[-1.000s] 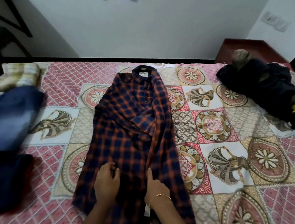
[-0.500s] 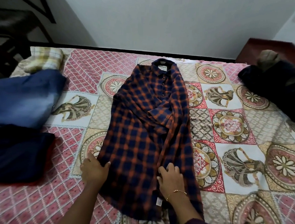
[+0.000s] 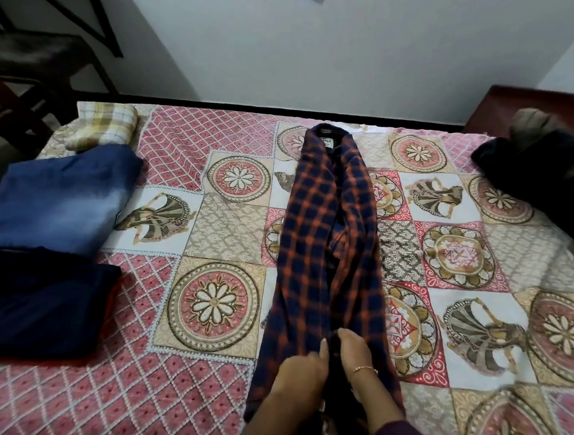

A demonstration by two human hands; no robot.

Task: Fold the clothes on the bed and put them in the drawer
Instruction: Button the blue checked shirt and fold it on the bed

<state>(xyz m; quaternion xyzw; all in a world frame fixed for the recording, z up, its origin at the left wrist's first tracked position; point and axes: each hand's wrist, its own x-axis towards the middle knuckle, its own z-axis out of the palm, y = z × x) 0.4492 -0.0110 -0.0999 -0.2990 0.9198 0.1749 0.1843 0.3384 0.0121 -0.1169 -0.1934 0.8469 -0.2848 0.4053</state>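
Near the front edge of the bed [image 3: 168, 396], both hands sit close together on the hem of the checked shirt [image 3: 311, 240]. This shirt lies lengthwise mid-bed, collar toward the far edge, sides folded inward. Left hand [image 3: 301, 373] and right hand [image 3: 355, 351] each pinch shirt fabric. Folded blue clothes [image 3: 57, 196] and dark clothes [image 3: 31, 303] lie along the left edge; a dark pile [image 3: 550, 176] fills the far right corner.
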